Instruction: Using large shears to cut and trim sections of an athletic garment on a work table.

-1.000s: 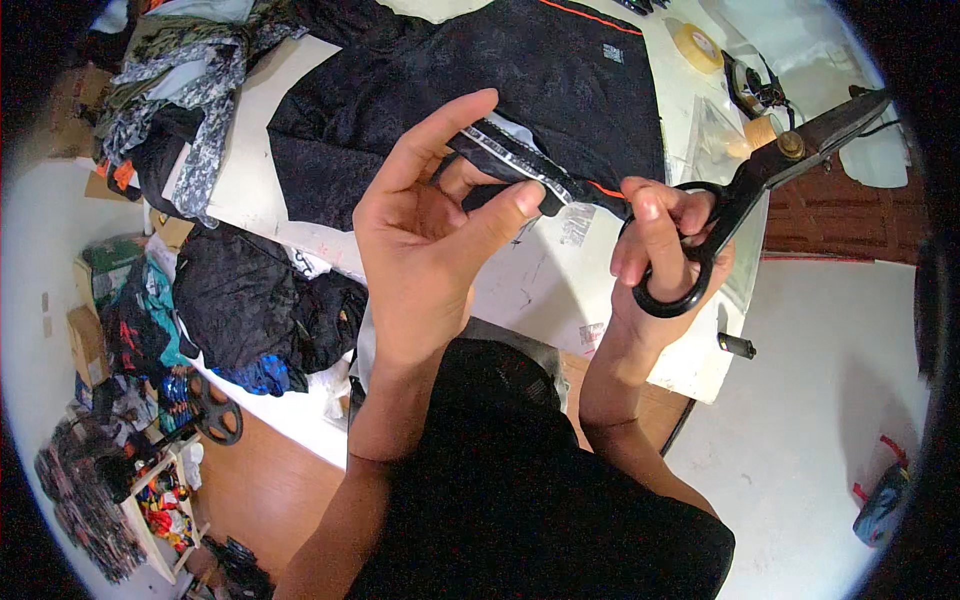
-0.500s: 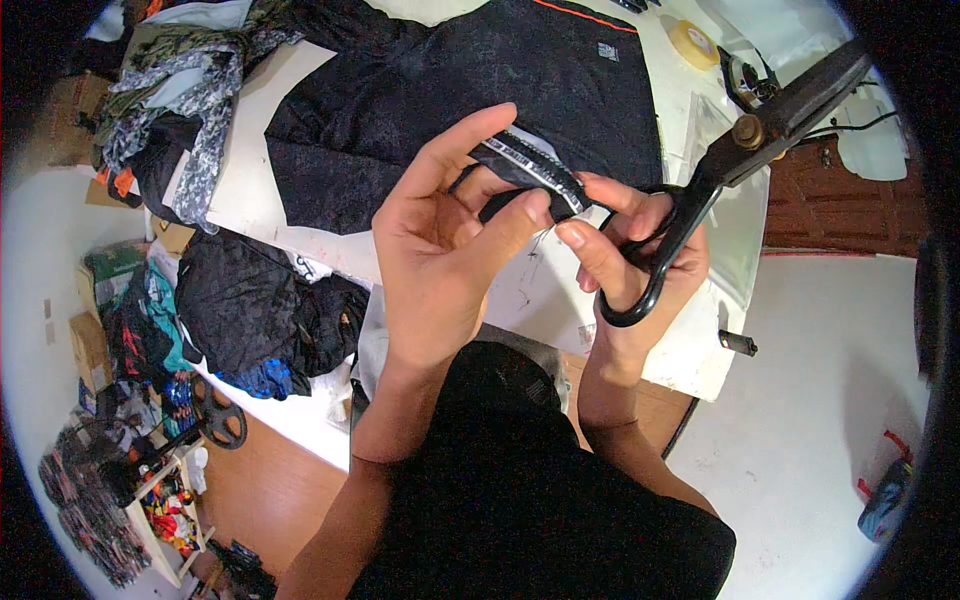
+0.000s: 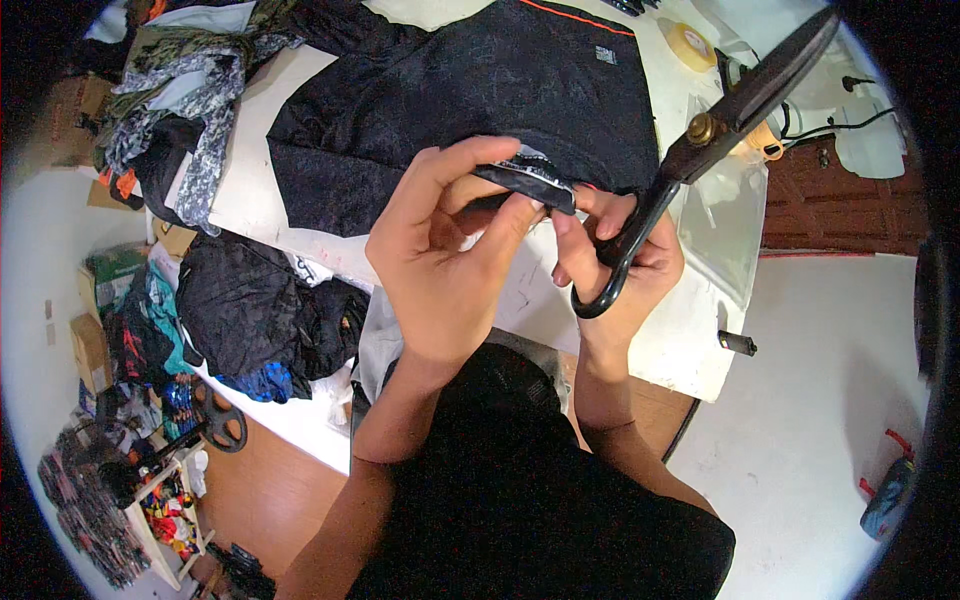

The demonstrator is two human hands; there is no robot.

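Observation:
A black garment [image 3: 480, 90] with an orange-red line along its far edge lies spread over the white table. Raised above it is a short folded black fabric edge [image 3: 540, 188] with a whitish band inside. My left hand [image 3: 440, 260] pinches this edge, its thumb below and its fingers curled above. At the other end, my right hand [image 3: 625, 265] grips the fabric edge between thumb and fingers. Large black scissors [image 3: 690, 155] hang on that same hand, handle loops around its fingers, blades pointing up and right. Whether the edge joins the garment is hidden behind my hands.
On the white table [image 3: 640, 350] a roll of yellowish tape [image 3: 692, 46] lies at the far right, near clear plastic sheets [image 3: 725, 220]. Camouflage cloth [image 3: 195, 90] is heaped at the far left. More dark clothing [image 3: 255, 310] piles up below it.
Both hands have shifted slightly, the right one leftward. The fabric edge has turned so its black side shows more and the whitish band less. The scissors moved left and point more steeply upward.

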